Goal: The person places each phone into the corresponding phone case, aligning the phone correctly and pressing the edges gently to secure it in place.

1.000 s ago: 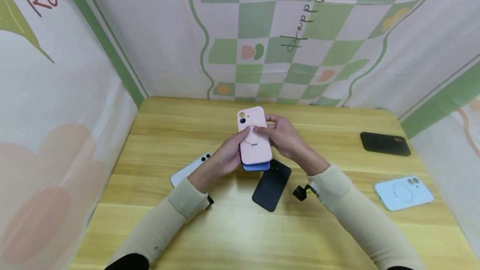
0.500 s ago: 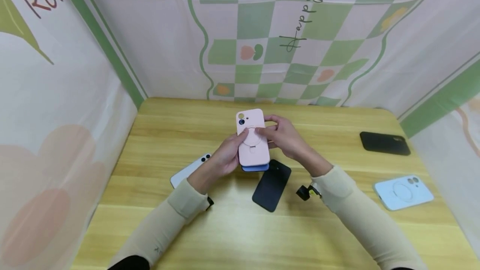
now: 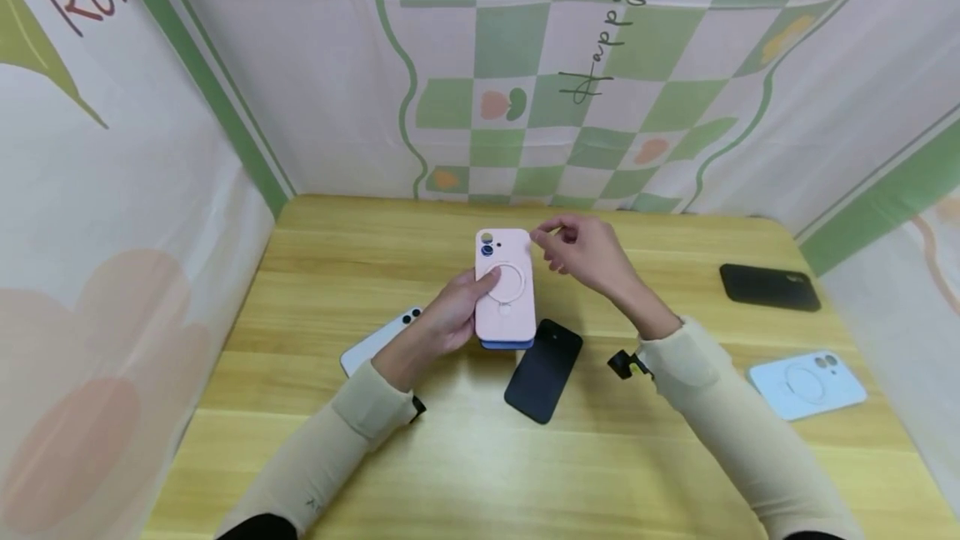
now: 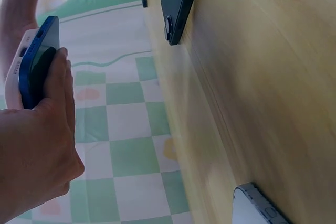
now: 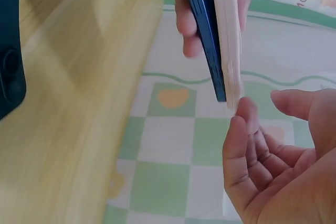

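My left hand (image 3: 450,315) grips a pink phone case (image 3: 513,319) and a blue phone (image 3: 507,345) together over the table, thumb on the case's ring. Behind the case lies the phone, only its lower edge showing in the head view. From the right wrist view, the blue phone (image 5: 203,19) and pink case (image 5: 227,30) stand face to face, with a narrow wedge between them. My right hand (image 3: 588,252) is at the case's upper right corner, fingers loosely bent and thumb apart. In the right wrist view one fingertip (image 5: 247,109) is right at that corner.
Under the hands a dark phone (image 3: 543,371) lies on the wooden table (image 3: 480,473). A white phone (image 3: 378,342) is partly hidden by the left forearm. A black phone or case (image 3: 771,287) and a light blue case (image 3: 808,386) lie at the right. Printed cloth (image 3: 337,65) surrounds the table.
My right hand has let go of the case's side and moved up and right to its corner. The case and phone have come slightly toward me and turned more upright.
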`<state>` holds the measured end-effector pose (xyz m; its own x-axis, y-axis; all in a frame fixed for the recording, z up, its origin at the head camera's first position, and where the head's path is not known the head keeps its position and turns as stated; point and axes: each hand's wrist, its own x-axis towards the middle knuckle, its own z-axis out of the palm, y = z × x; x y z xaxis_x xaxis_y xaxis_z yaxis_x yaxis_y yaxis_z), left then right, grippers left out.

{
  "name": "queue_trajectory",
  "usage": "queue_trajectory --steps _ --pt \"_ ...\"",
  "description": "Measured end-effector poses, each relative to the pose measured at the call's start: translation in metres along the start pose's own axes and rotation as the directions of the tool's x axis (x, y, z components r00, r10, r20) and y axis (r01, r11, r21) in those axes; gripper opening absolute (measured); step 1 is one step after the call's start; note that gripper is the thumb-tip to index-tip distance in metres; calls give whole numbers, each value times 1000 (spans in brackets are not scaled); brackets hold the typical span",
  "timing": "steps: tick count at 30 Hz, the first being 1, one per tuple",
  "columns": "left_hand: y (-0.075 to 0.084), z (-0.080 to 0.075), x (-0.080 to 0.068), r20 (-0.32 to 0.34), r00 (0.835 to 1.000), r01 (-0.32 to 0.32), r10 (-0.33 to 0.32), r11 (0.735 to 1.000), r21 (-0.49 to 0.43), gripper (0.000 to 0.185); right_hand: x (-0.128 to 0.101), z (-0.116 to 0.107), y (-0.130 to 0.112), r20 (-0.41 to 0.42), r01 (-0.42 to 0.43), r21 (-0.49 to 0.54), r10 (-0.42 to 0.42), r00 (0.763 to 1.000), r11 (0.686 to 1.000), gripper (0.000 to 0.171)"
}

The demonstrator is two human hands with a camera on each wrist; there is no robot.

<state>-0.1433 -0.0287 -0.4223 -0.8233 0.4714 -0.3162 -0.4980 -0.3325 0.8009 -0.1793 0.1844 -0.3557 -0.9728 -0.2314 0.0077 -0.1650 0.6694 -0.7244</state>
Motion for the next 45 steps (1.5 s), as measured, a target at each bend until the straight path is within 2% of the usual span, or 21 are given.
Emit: queue_trajectory --steps 4,8,14,21,35,45 --pt "0 1 -3 7 999 32 -32 999 37 48 6 -3 3 20 -8 12 8 1000 1000 34" --pt "-1 3 -5 36 998 42 -45 995 88 48 11 -3 6 88 -58 80 50 995 995 39" --pt "-1 5 -7 89 994 47 -58 991 126 47 16 -2 6 234 -149 236 92 968 960 46" --pt "-1 6 -9 120 990 56 -71 990 129 48 15 -3 7 321 -199 272 106 941 941 40" --pt "-3 6 -12 163 986 22 -44 991 135 49 14 -2 10 340 -190 336 69 938 923 34" --pt "-4 6 -13 129 990 34 -57 984 176 54 11 -1 12 330 -194 374 65 942 907 28"
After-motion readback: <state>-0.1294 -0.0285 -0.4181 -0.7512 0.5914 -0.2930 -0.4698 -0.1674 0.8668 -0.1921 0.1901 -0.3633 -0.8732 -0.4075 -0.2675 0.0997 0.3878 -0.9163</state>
